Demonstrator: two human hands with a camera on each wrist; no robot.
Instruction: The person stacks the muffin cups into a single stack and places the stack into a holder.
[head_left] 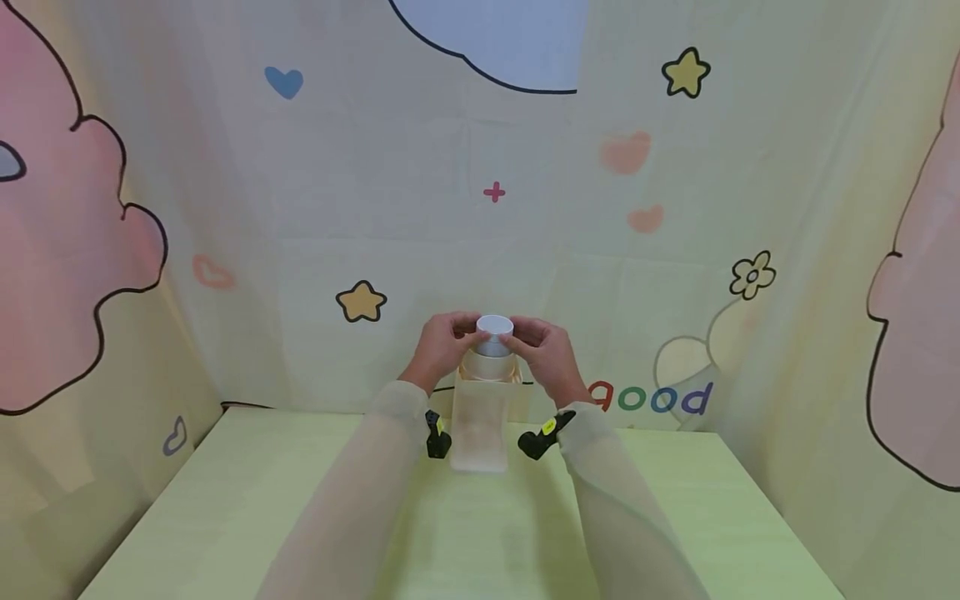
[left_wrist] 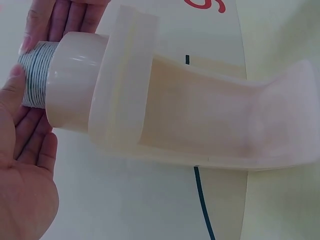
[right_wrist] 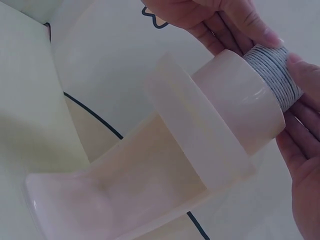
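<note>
A spool wound with grey-blue cord point(left_wrist: 38, 75) sits on top of a smooth cream cylinder point(left_wrist: 77, 80). In the head view its flat white top point(head_left: 495, 325) faces up. My left hand point(head_left: 446, 343) holds the spool from the left, thumb at the near side and fingers behind. From the opposite side my right hand point(head_left: 549, 354) holds it the same way, thumb near the white top. Below the cylinder stands a pale pink plastic holder point(right_wrist: 145, 180), with a raised rim around the top and an open, curved front.
The holder stands at the far edge of a light green table point(head_left: 300, 475), close to a printed curtain point(head_left: 420, 208). Black wrist cameras point(head_left: 438, 435) are worn on both wrists, on either side of the holder.
</note>
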